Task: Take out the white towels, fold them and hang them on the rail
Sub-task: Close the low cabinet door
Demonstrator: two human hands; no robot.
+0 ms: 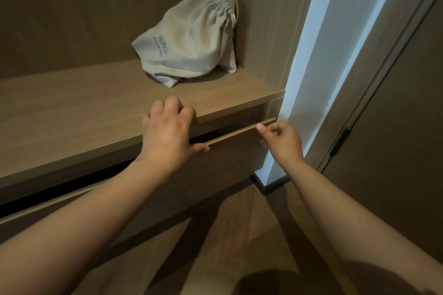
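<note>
No white towel is in view. A wooden drawer front sits under a wooden shelf, with a dark gap between them. My left hand lies over the shelf's front edge, its fingers curled on top and its thumb down on the drawer's thin top edge. My right hand pinches that same top edge near its right end. The drawer's inside is hidden in shadow.
A grey drawstring cloth bag stands at the back right of the shelf. A lit white wall strip and a dark door with a hinge are to the right. Wood-look floor lies below.
</note>
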